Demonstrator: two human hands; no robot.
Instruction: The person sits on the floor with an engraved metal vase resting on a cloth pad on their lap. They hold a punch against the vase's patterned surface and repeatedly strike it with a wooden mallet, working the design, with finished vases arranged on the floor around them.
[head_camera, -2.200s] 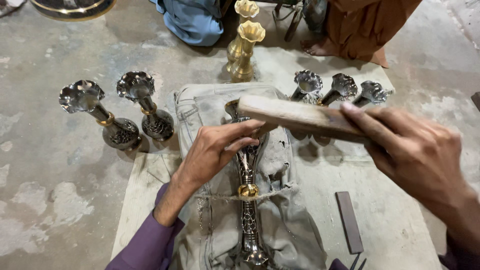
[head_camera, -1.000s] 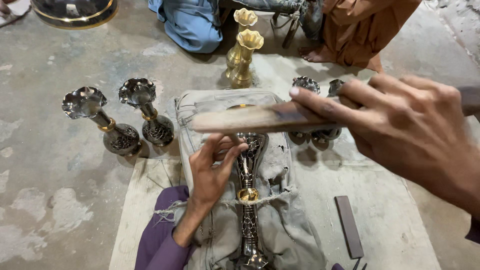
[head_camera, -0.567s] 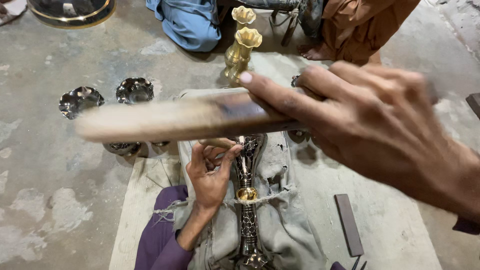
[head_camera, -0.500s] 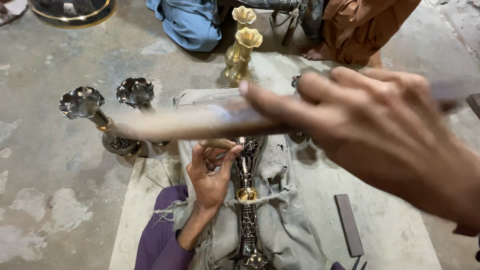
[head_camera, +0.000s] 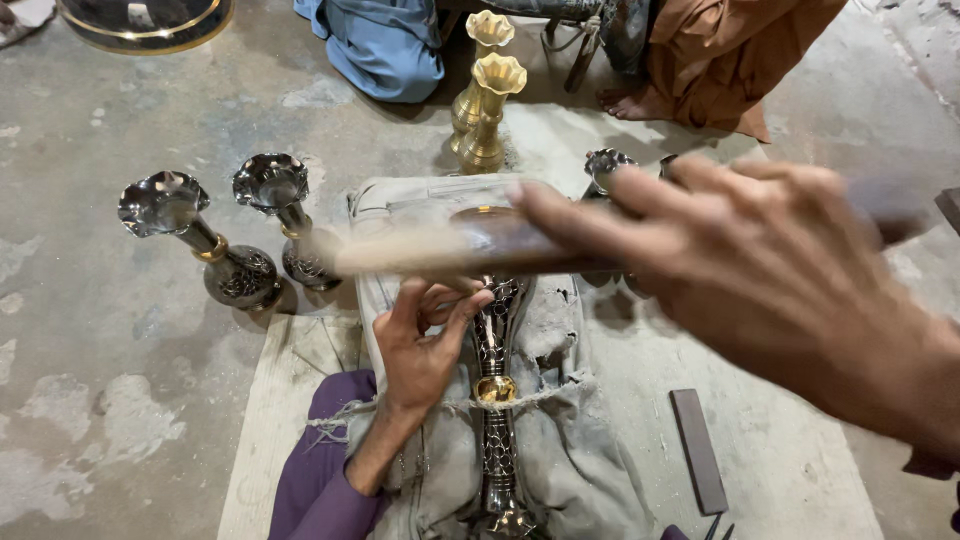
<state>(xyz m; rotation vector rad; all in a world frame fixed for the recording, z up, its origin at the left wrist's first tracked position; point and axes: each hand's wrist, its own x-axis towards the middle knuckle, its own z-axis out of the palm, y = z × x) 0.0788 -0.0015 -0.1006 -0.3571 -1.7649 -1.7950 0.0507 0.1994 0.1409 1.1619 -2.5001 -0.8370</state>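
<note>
Head view, only view we have. Landmark: the patterned metal vase (head_camera: 495, 400) lying along a grey cloth pad (head_camera: 560, 470) in front of us.

Change: half a second ago our right hand (head_camera: 770, 270) and its wooden stick (head_camera: 470, 248) sat a little higher over the vase's mouth end; now the stick is lower and reaches further left across the vase, heavily blurred. Two seconds back the stick was near the top of the pad and sharp. We read this as a swing in progress, the vase being worked with repeated strokes (a judgement, the blur gives little else).

Right hand: fingers wrapped tight round the stick, close to the camera, above and right of the vase.

Left hand (head_camera: 425, 345): just left of the vase's upper stem, fingers curled and partly spread, fingertips touching the vase beneath the stick. It has slid slightly nearer since two seconds ago. Steadying rather than gripping, as far as we can tell.

Surface: pad rests on a pale board (head_camera: 280, 420) over rough concrete floor (head_camera: 90, 350). A dark flat bar (head_camera: 698, 450) lies right of the vase.

Room: two dark flared vases (head_camera: 215, 245) stand left of the vase, two brass vases (head_camera: 485, 100) beyond it, more dark ones behind our right hand. Further off, blue cloth (head_camera: 380, 45), and a seated person's orange garment (head_camera: 725, 55) and bare foot.
</note>
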